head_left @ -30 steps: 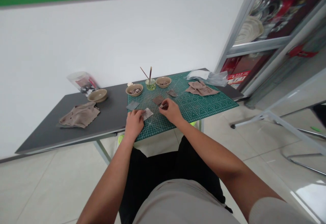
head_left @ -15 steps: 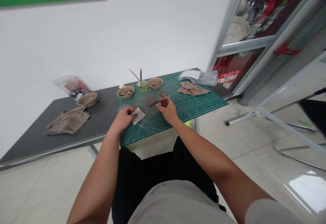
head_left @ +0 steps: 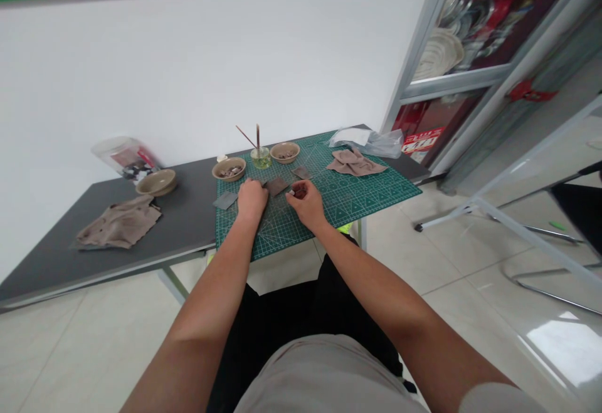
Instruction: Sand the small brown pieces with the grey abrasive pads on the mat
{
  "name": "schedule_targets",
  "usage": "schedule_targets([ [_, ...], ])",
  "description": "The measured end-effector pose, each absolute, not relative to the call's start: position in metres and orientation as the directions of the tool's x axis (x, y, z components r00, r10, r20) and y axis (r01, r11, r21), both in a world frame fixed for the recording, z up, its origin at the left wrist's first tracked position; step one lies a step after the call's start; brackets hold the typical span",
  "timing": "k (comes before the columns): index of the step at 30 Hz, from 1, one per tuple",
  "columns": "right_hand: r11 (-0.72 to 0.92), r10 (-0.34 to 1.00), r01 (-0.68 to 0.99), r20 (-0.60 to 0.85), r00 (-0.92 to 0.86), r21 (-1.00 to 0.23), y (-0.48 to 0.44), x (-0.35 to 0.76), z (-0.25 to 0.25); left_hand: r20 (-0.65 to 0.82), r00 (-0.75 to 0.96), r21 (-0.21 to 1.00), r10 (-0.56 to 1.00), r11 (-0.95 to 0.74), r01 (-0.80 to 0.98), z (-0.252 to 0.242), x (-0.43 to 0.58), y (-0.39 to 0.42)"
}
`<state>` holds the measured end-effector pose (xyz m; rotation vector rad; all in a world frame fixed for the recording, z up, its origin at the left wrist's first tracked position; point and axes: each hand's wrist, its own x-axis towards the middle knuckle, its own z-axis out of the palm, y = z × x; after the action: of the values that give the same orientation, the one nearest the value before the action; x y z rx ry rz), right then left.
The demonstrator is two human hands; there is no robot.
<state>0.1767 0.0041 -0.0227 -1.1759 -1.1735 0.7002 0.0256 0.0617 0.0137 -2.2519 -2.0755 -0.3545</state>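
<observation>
Head view shows three bowls (head_left: 285, 160), right grip (head_left: 308, 205) pinching one small piece (head_left: 291, 192), left grip (head_left: 253, 198) unclear.

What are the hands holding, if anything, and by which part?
The right hand pinches a small pale piece, perhaps cupping something dark reddish; gripped part too small to tell. Whether the left hand holds anything is hidden.

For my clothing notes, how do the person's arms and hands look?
Left hand and right hand wear no gloves; no watch or bracelet shows. Both forearms are bare. The right sleeve is short and light grey; the left is out of view.
</observation>
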Motion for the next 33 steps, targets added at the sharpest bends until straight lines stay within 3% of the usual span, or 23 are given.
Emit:
schedule_targets([
  [4,0.299,0.892,0.183,0.343,0.296,-0.936,0.004,0.177,-0.025,0.184,0.098,0.169,0.978,-0.129,0.977,0.022,0.019,0.065],
  [8,0.298,0.892,0.177,0.34,0.298,-0.938,0.003,0.177,-0.025,0.337,0.043,0.22,0.941,-0.123,0.968,0.027,-0.012,0.057],
  [11,0.295,0.902,0.171,0.333,0.274,-0.94,0.002,0.176,-0.023,0.226,-0.066,0.207,0.972,0.018,0.978,0.021,-0.04,0.05],
  [13,0.293,0.909,0.152,0.325,0.261,-0.944,0.001,0.176,-0.022,0.136,-0.026,0.242,0.99,-0.008,0.97,0.017,-0.055,0.047],
  [20,0.275,0.912,0.16,0.31,0.268,-0.948,-0.003,0.177,-0.019,0.236,-0.066,0.31,0.969,-0.011,0.951,0.024,-0.078,0.035],
  [24,0.299,0.905,0.174,0.336,0.259,-0.938,-0.002,0.177,-0.022,0.314,-0.143,0.573,0.939,-0.067,0.817,0.029,-0.076,0.016],
  [26,0.315,0.903,0.178,0.352,0.247,-0.932,-0.001,0.176,-0.024,0.243,-0.121,0.752,0.963,-0.108,0.65,0.026,-0.066,0.007],
  [28,0.317,0.904,0.203,0.36,0.229,-0.926,0.0,0.176,-0.025,0.144,-0.038,0.845,0.989,-0.103,0.525,0.022,-0.052,-0.001],
  [30,0.321,0.908,0.228,0.368,0.202,-0.919,0.001,0.176,-0.025,0.078,0.087,0.829,0.993,-0.113,0.548,0.018,-0.038,-0.006],
  [33,0.329,0.91,0.291,0.385,0.157,-0.898,-0.002,0.176,-0.022,0.19,0.192,0.607,0.963,-0.269,0.748,0.016,-0.025,-0.01],
])
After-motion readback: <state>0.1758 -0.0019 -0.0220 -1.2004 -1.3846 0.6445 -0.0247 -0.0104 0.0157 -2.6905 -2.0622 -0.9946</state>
